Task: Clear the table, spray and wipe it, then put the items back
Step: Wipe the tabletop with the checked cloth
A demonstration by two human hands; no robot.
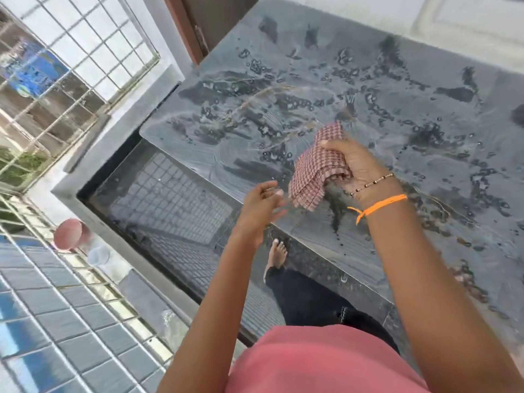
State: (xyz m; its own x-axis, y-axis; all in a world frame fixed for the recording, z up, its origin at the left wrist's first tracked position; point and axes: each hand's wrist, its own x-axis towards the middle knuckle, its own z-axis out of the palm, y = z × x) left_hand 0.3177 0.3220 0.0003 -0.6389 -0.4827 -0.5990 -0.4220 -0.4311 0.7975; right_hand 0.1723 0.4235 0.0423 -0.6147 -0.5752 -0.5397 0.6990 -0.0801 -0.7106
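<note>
A dark grey stone table (425,80) fills the upper right, its top wet with droplets and smeared streaks. My right hand (365,165) is shut on a red-and-white checked cloth (317,171), held bunched just above the table's near left part, with one corner hanging down. My left hand (263,205) hovers beside the cloth's lower edge at the table's front edge, fingers apart and holding nothing. Nothing stands on the tabletop.
A window with a white metal grille (71,66) runs along the left. On the ledge below it sit a pinkish round pot (69,234) and a small clear cup (99,255). A brown door frame (184,29) stands behind the table. My bare foot (278,253) is on the dark floor.
</note>
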